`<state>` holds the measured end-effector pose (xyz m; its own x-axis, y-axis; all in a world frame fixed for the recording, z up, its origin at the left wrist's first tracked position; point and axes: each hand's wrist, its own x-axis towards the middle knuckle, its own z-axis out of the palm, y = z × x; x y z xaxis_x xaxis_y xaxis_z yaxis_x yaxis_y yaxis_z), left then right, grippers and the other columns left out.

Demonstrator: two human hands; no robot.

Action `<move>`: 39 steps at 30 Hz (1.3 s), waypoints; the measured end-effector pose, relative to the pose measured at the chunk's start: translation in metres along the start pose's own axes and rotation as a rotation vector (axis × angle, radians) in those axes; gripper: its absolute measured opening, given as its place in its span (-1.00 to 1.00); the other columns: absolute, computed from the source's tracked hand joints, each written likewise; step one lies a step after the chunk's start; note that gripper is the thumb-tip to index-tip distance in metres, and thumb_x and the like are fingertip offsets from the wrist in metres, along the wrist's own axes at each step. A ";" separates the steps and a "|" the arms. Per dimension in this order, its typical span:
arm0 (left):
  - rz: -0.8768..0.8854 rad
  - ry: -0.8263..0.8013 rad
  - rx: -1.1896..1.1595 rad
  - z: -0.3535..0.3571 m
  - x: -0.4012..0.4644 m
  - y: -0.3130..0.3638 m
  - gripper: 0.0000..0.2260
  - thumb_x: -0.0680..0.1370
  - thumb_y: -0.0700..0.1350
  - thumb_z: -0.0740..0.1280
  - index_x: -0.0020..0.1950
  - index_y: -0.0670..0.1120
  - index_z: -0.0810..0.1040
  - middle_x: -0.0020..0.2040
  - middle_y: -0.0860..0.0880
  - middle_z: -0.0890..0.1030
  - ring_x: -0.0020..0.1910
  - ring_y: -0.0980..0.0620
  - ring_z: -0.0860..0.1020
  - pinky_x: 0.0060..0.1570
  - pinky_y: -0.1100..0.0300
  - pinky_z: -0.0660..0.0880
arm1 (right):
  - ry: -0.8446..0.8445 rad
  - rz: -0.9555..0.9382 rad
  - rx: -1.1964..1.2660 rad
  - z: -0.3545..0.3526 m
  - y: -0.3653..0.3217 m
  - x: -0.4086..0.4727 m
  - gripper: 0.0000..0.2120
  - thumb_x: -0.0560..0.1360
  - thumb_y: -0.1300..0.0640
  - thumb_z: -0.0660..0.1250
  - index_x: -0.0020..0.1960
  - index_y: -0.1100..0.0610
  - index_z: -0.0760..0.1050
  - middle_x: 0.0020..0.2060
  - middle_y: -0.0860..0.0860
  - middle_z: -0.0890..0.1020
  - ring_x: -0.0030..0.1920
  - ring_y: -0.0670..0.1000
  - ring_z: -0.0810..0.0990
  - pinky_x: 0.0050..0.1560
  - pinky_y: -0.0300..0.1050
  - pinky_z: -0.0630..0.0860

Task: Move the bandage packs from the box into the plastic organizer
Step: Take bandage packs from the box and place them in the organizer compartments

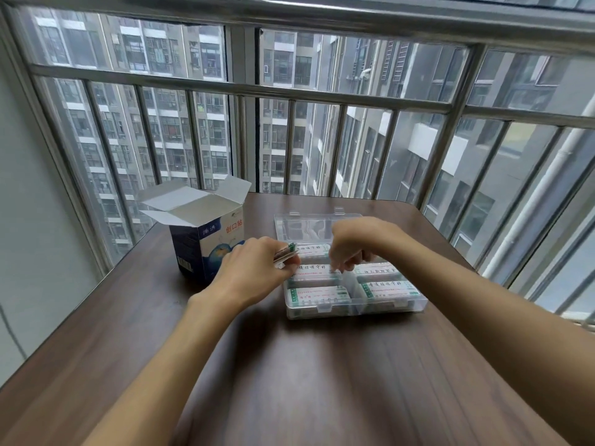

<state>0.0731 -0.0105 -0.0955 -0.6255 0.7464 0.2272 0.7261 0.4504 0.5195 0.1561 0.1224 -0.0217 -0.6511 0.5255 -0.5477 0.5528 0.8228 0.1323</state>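
A blue and white bandage box (201, 239) stands upright on the table's left with its top flaps open. To its right lies a clear plastic organizer (386, 309), lid (309, 225) folded back; white and green bandage packs (322, 292) fill its compartments. My left hand (254, 272) grips a small stack of bandage packs (285, 255) at the organizer's left edge. My right hand (354, 244) hangs over the organizer's middle, fingertips curled down onto a pack in the centre row; whether it pinches the pack is unclear.
The dark wood table (306, 365) sits against a metal balcony railing (289, 91) with glass behind it. A pale wall (29, 220) stands to the left. The table's far edge runs just beyond the organizer's lid.
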 end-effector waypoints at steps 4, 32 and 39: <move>-0.007 -0.018 -0.047 -0.001 0.001 0.001 -0.93 0.45 0.05 0.40 -0.10 0.21 0.65 -0.11 0.09 0.68 -0.01 -0.01 0.61 0.03 -0.02 0.53 | -0.044 0.021 0.111 0.000 0.006 0.003 -0.67 0.60 0.06 0.18 -0.31 0.13 0.35 -0.43 -0.01 0.30 -0.46 -0.06 0.19 -0.61 -0.36 0.17; -0.346 -0.576 -1.567 -0.027 -0.028 0.037 -0.42 0.52 0.35 0.06 0.12 -0.14 0.47 -0.36 0.01 0.33 -0.57 0.20 0.22 -0.60 0.40 0.06 | 0.580 -0.523 1.178 0.051 0.004 -0.037 -0.76 0.37 -0.13 0.45 -0.09 0.01 0.61 -0.37 -0.05 0.51 -0.41 -0.20 0.43 -0.37 -0.37 0.34; -0.241 -0.198 -1.093 -0.017 -0.030 0.036 -0.75 0.59 -0.07 0.24 0.16 -0.16 0.60 -0.07 -0.06 0.70 -0.14 0.06 0.68 -0.29 0.26 0.59 | 0.550 -0.600 1.329 0.054 0.025 -0.030 -0.82 0.48 0.12 0.39 -0.01 0.21 0.65 -0.28 -0.02 0.67 -0.35 -0.20 0.53 -0.36 -0.37 0.42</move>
<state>0.1135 -0.0254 -0.0692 -0.5885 0.8063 -0.0597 -0.1054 -0.0032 0.9944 0.2175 0.1157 -0.0471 -0.8762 0.4588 0.1476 0.0046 0.3142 -0.9493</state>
